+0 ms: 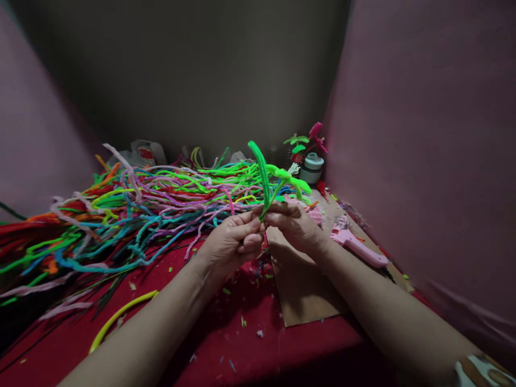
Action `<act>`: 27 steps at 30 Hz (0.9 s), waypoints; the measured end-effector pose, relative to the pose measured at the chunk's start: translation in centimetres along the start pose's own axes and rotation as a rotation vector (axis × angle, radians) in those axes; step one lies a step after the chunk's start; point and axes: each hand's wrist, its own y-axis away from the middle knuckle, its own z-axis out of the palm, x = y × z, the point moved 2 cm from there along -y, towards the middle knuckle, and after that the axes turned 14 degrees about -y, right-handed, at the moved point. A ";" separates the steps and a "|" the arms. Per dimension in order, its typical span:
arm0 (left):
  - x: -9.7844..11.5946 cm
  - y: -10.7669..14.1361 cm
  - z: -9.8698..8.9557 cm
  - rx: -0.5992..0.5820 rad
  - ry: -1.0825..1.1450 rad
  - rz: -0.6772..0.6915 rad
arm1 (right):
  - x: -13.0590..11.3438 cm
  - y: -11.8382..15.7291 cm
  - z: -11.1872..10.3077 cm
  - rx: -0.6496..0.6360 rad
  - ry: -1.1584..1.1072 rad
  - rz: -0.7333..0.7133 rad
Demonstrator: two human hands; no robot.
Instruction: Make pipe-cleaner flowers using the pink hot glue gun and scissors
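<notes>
Your left hand [237,236] and right hand [297,226] meet at the base of a green pipe-cleaner sprig [262,174], both pinching it. Beyond and left of your left hand spreads a heap of multicoloured pipe cleaners [161,199]. Beneath your right hand lies a cardboard sheet [298,290]; to that hand's right, a pink glue gun [360,248].

Pinched between your fingers [251,228], a fuzzy green stem [276,192] rises at a slant, one long, slender leaf [263,173] curving upward, brighter green leaves [291,179] spreading rightward.
</notes>
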 end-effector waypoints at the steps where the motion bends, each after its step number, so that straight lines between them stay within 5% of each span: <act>1: -0.1 0.0 0.0 -0.012 0.012 -0.003 | 0.0 0.0 0.0 -0.001 -0.008 0.008; 11: 0.0 0.2 -0.5 -0.089 -0.066 -0.080 | 0.1 -0.1 0.2 0.024 -0.072 0.049; 20: 0.4 -0.4 -0.1 0.359 -0.762 0.186 | 0.6 0.0 0.0 0.211 -0.160 0.056; 27: 0.3 -0.4 -0.7 0.361 -0.620 0.113 | 1.2 0.0 0.0 0.152 -0.137 0.144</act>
